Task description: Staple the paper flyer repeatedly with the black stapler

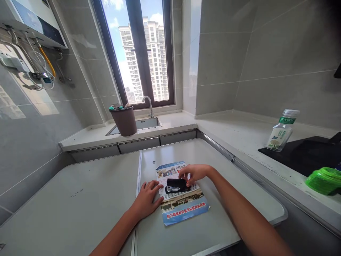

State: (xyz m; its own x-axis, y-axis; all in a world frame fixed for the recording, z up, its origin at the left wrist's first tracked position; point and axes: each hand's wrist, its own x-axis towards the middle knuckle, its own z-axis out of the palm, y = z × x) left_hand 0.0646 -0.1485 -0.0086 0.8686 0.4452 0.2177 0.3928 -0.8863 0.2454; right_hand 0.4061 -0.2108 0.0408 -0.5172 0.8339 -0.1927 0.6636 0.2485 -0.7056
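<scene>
A printed leaflet (183, 206) with blue and red bands lies flat on a grey table (80, 199). A small black device (176, 185), like a stapler, rests on its middle. My right hand (193, 173) curls over the device's right end, fingers bent and gripping it. My left hand (146, 199) lies flat with fingers spread, pressing the leaflet's left edge against the table.
A white counter runs behind and to the right, with a sink (145, 124) and tap (149, 105), a brown bucket (124, 121), a clear bottle (281, 131), a black hob (306, 154) and a green object (323, 180). A window (141, 53) faces towers.
</scene>
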